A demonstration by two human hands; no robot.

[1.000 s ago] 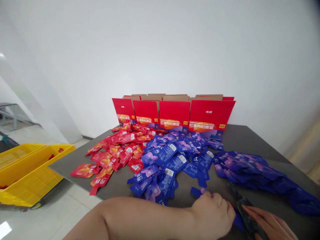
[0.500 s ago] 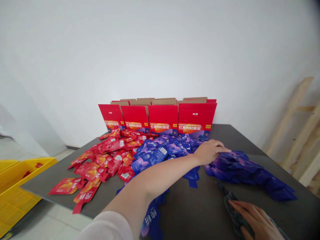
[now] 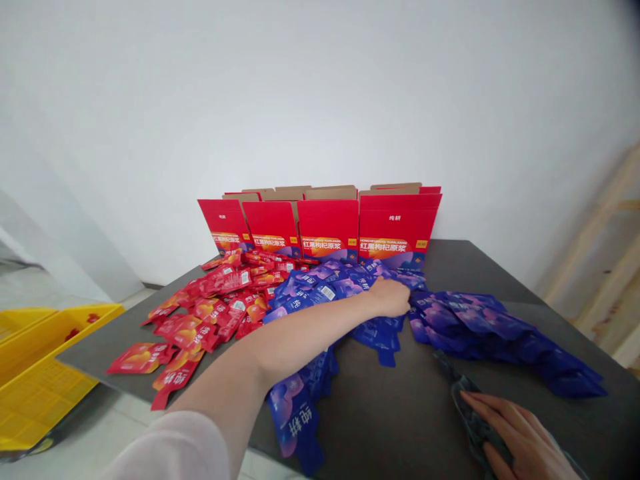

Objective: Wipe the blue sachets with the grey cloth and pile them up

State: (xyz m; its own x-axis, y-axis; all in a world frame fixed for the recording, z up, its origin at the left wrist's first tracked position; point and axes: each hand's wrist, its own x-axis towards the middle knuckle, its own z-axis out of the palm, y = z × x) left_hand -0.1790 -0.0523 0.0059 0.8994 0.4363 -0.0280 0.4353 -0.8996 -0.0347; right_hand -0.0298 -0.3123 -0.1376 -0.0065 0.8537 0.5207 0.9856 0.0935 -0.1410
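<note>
My left hand [image 3: 393, 297] reaches across to the right edge of a heap of blue pouches [image 3: 345, 285]. Its fingers curl downward among them, and whatever lies under the fingertips is hidden. Just right of this hand, a long overlapping row of blue pouches [image 3: 480, 320] slants toward the table's right side. At the lower right, my right hand [image 3: 520, 433] is closed on a dark object with a narrow tip [image 3: 465, 390]; its kind is unclear. More blue pouches [image 3: 295, 413] lie beneath my left forearm, near the table's front edge.
Red pouches [image 3: 200, 317] are heaped on the left of the dark table [image 3: 390, 427]. Behind the heaps stand red cartons [image 3: 327, 223] with raised flaps, against a white wall. A yellow crate [image 3: 45, 373] is at the left, wooden pieces [image 3: 600, 253] at the right.
My left hand has moved left from the end of the slanted row to the blue heap. My right hand stays almost in place on the dark object. The view has shifted slightly.
</note>
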